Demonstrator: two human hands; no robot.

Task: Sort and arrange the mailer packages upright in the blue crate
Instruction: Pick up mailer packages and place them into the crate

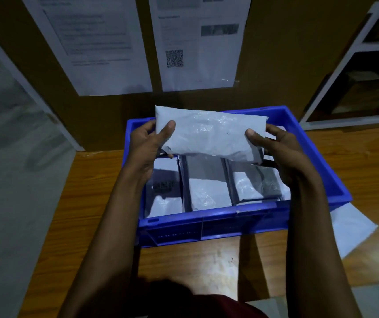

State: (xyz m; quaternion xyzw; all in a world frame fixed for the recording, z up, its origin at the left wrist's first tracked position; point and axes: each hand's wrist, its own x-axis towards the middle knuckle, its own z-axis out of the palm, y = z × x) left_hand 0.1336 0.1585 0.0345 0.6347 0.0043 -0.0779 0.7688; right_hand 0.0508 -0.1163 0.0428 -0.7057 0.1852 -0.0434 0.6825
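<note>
Mailer [209, 136] — I see it held level over the crate [207, 223], above the packed mailers [204, 191] — left hand [147, 148] and right hand [282, 152] each gripping an end, thumbs on top.

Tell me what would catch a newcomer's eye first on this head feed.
First, the grey mailer package, gripped at its two ends by the left hand and right hand over the blue crate on the wooden table. Below it, more mailers sit side by side against the crate's near wall. Behind, printed sheets hang on a brown board, one bearing a QR code.
</note>
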